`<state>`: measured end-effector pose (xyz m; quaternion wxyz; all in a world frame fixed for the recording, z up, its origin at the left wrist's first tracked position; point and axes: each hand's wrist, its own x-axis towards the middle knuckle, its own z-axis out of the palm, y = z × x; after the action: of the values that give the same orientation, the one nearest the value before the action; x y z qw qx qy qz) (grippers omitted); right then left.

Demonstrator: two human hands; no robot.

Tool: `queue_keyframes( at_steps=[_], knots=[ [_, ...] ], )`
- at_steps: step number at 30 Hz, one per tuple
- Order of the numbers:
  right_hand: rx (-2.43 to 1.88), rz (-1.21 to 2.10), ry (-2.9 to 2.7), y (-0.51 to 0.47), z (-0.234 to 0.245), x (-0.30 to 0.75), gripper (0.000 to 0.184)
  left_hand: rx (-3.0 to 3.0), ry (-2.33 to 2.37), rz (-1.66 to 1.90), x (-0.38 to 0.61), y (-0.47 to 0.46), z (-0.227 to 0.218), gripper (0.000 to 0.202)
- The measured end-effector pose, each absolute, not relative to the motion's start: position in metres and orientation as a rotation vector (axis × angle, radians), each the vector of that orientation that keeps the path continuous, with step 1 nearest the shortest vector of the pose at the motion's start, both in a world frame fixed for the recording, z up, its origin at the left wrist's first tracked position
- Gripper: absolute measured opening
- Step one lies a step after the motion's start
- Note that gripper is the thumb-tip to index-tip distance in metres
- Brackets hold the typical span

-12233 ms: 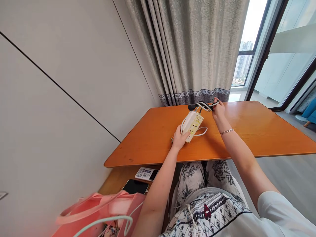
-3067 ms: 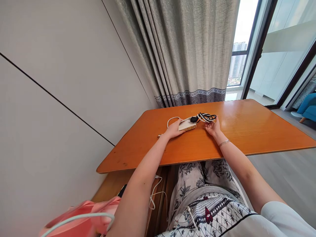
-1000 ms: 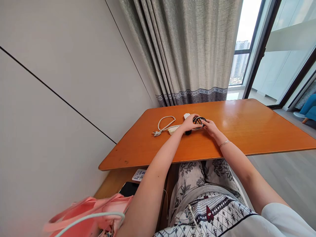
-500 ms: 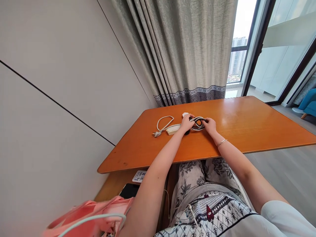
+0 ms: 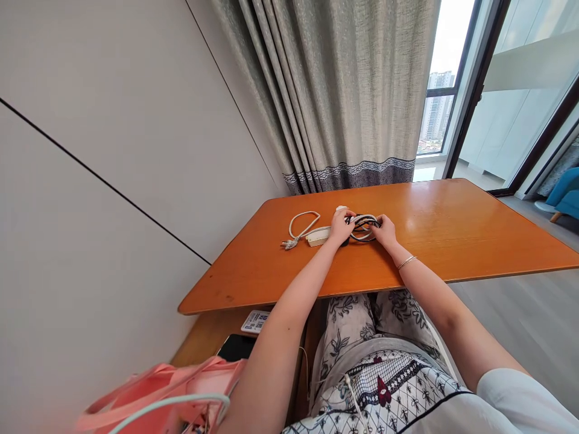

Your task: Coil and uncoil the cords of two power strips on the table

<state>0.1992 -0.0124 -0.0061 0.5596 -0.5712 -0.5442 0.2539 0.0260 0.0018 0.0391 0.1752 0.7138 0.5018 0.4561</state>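
Black and white cables lie coiled together on the orange-brown table, between my two hands. My left hand has its fingers closed around the left side of the bundle. Gripping the right side of the coil are the bent fingers of my right hand. Left of my left hand sits a white block, perhaps a power strip, partly covered by that hand. Its white cord loops on the table and ends in a plug. A small white piece shows behind my left fingers, and a dark piece lies below them.
The table has rounded corners and meets a pale wall on the left. Below its left end are a pink bag, a dark phone-like slab and a white labelled item. A curtain hangs behind.
The cable strands between my hands have shifted, and the open loop seen before looks flatter and more bunched. Both hands stay in nearly the same place on the coil.
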Motion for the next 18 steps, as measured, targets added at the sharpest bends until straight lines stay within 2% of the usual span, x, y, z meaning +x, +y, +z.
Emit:
queue_keyframes(
  at_steps=[6,11,14,18],
  knots=[
    [-1.337,0.653,-1.194,-0.011,-0.007,0.201,0.019,1.899,1.379,1.344,0.029,-0.003,0.039,0.032],
    [-1.215,0.814,-1.137,-0.008,-0.01,0.201,0.017,1.748,1.334,1.381,0.029,-0.001,0.041,0.028],
    [-1.133,0.902,-1.09,-0.005,-0.012,0.201,0.024,1.592,1.316,1.41,0.026,0.002,0.043,0.022],
    [-1.039,0.937,-1.048,-0.002,-0.013,0.201,0.031,1.496,1.319,1.393,0.023,0.002,0.044,0.024]
  ],
)
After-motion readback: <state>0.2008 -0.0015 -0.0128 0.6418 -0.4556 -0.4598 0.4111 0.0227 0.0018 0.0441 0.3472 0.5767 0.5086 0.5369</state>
